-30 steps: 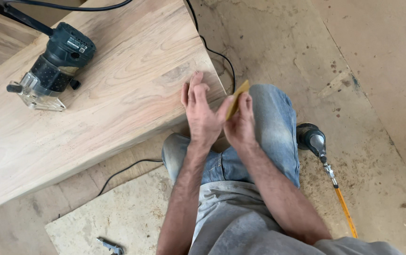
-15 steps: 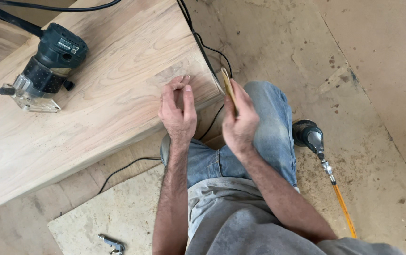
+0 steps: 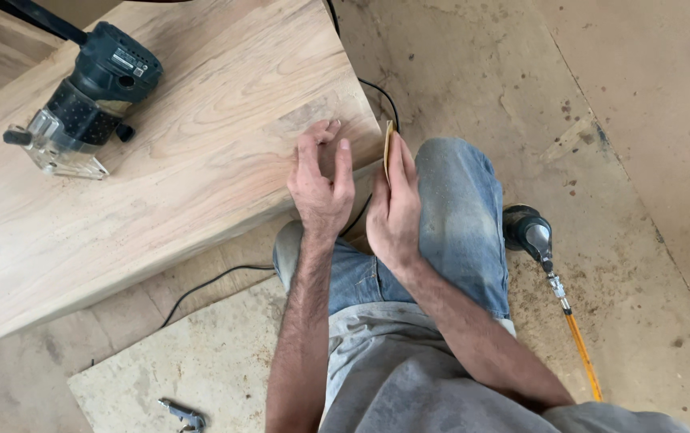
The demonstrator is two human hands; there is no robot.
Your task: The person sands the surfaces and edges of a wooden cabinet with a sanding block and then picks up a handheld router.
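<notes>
Left hand (image 3: 321,188) flat, open on wooden slab (image 3: 160,160); right hand (image 3: 393,204) gripping sandpaper (image 3: 387,148).

Pretty clearly a woodworking shop, the rough working kind. A big pale hardwood slab (image 3: 144,160) fills the left side, freshly cut with the grain showing, and a compact trim router (image 3: 84,100) with a clear base sits on it at the far left, its black cord (image 3: 381,100) trailing off the far edge. The floor (image 3: 602,120) is scuffed sheet board dusted with sawdust. An air tool on an orange hose (image 3: 582,349) lies at right.
</notes>
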